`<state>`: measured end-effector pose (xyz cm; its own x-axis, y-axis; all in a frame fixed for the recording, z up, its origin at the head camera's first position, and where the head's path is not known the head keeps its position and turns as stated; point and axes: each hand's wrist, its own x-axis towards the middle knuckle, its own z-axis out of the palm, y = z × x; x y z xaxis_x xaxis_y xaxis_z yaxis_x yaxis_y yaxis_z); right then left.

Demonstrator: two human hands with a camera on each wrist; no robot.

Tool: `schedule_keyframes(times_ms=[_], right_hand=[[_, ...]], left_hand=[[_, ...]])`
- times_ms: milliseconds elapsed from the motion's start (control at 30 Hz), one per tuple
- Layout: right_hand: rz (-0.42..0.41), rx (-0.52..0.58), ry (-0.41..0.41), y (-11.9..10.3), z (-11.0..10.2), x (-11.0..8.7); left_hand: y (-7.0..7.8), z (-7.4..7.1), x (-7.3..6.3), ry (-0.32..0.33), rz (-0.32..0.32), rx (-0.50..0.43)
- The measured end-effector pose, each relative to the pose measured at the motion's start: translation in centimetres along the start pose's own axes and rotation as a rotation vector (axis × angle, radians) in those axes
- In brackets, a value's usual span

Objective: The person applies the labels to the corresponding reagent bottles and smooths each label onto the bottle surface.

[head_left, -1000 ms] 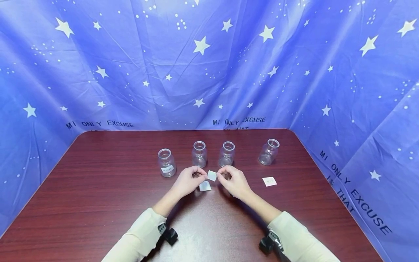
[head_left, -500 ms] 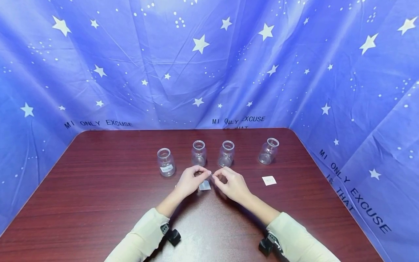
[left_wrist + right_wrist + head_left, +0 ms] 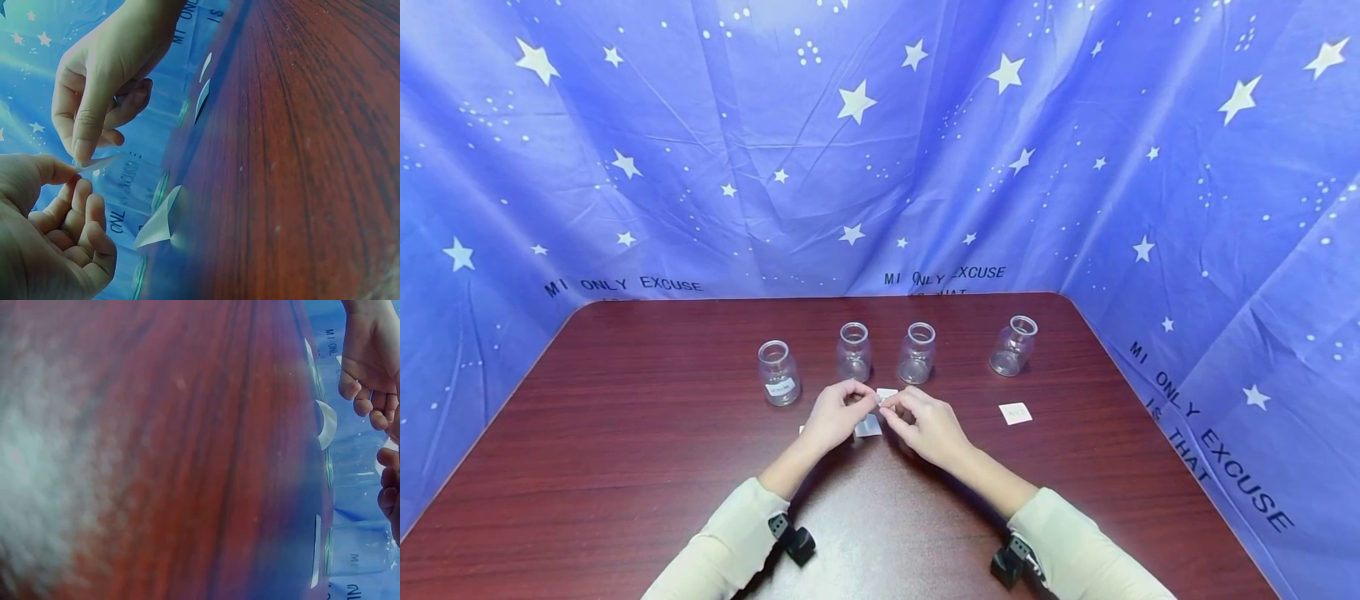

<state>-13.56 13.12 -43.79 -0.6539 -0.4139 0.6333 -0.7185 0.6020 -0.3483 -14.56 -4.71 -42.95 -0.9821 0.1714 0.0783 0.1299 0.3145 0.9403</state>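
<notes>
Both hands meet over the middle of the table at a small white label sticker [image 3: 887, 392]. The left hand [image 3: 835, 417] pinches it between thumb and index finger. From the other side, the right hand [image 3: 931, 427] pinches at the same edge, fingertips nearly touching the left ones. In the left wrist view the sticker [image 3: 100, 163] shows thin and tilted between the two thumbs. Just below the hands a second sticker [image 3: 868, 427] lies on the table, its edge curled up. Partly hidden by the left wrist is another white scrap [image 3: 802, 429].
Beyond the hands stand two glass jars [image 3: 853, 353] [image 3: 917, 353] without labels. A jar [image 3: 778, 367] bearing a written label is at the left, and another bare jar [image 3: 1013, 347] at the right. A written sticker [image 3: 1016, 414] lies before it on the wooden table [image 3: 625, 467].
The right hand has shifted left, bringing the fingertips together. The held sticker has turned from facing the head camera to edge-on, and now pokes up behind the fingers.
</notes>
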Motion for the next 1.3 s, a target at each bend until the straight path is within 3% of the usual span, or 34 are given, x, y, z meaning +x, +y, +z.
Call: schedule_keyframes(times_ms=[433, 733, 967, 1300], right_hand=[[0.015, 0.049, -0.024, 0.1, -0.1, 0.0], [0.219, 0.149, 0.040, 1.2, -0.1, 0.1], [0.389, 0.296, 0.002, 1.6, -0.2, 0.4], [0.477, 0.351, -0.039, 1.5, -0.3, 0.9]], left_hand=[[0.0, -0.7, 0.0, 0.033, 0.003, -0.011], [-0.2, -0.9, 0.0, 0.033, 0.002, -0.014], [-0.2, -0.9, 0.0, 0.035, -0.014, -0.020], [-0.1, -1.1, 0.1, 0.030, -0.024, -0.027]])
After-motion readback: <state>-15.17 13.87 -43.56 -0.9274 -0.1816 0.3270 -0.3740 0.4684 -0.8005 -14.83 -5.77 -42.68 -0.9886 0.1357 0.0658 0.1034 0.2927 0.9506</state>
